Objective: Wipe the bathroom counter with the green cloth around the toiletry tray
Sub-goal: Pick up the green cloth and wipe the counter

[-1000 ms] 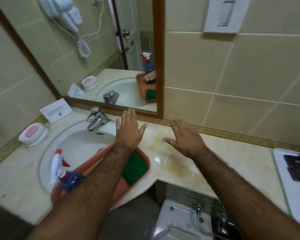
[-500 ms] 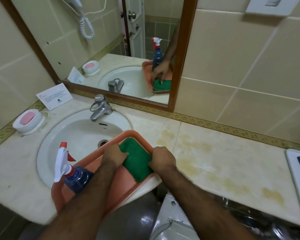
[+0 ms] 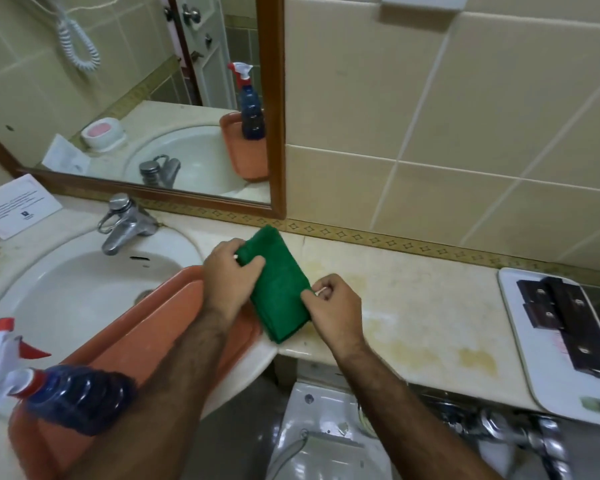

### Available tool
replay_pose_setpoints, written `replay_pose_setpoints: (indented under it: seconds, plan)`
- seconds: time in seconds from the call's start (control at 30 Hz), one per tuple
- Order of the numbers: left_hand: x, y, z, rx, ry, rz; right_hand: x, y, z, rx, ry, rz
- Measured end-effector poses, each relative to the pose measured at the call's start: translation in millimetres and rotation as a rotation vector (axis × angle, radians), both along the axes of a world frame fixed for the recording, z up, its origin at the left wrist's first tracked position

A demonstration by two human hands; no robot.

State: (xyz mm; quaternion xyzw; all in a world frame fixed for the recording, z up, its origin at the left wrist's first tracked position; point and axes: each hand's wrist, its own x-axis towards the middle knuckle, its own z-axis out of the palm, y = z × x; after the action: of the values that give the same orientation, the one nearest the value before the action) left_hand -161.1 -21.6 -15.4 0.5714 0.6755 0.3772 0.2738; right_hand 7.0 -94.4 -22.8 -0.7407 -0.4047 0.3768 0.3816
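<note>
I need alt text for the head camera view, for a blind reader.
Both hands, left hand and right hand, hold a folded green cloth over a stained counter, between an orange tray across the sink and a white tray.

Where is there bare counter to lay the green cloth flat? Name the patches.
Free: the stained counter between the right hand and the white tray, back to the tile border. Crowded: the sink side, where the orange basin with the spray bottle sits.
</note>
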Motion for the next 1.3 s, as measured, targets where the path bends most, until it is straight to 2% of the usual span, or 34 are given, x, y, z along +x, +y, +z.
replay_pose_setpoints:
  seconds: [0.1,0.17,0.23,0.3,0.37,0.43,0.5,0.6,0.77,0.9,0.97,1.07,1.23,1.3]
  plan:
    - [46,12,-10,-0.046,0.261,-0.152,23,-13,-23,-0.136,-0.004,0.027]
    - [68,11,-24,-0.133,0.434,-0.220,33,-21,-39,-0.188,0.075,0.118]
    - [83,0,-41,-0.106,0.691,-0.254,44,-25,-50,-0.208,0.113,0.218]
    - [100,-19,-58,-0.021,0.809,-0.319,68,-20,-58,-0.148,-0.054,0.280]
    - [112,-41,-77,-0.035,0.783,-0.424,106,-10,-61,-0.047,-0.254,0.237]
    - [115,-57,-99,-0.135,0.785,-0.466,158,6,-69,-0.025,-0.445,0.178]
    - [111,-66,-115,-0.166,0.834,-0.439,214,20,-78,-0.125,-0.608,0.176]
    - [112,-66,-125,-0.178,0.799,-0.297,275,27,-96,-0.223,-0.791,0.304]
    - [113,-24,-123,-0.316,0.733,0.039,292,24,-126,-0.108,-0.899,0.334]
    - [109,26,-116,-0.362,0.700,0.112,294,25,-129,-0.095,-0.917,0.330]
    - [122,45,-117,-0.331,0.717,0.059,295,27,-130,-0.094,-0.932,0.334]
    - [159,43,-119,-0.233,0.748,-0.126,295,26,-130,-0.101,-0.940,0.337]
    - [208,-25,-132,-0.058,0.758,-0.618,295,27,-129,-0.105,-0.944,0.337]
    - [196,-51,-138,-0.061,0.753,-0.688,295,27,-129,-0.107,-0.942,0.339]
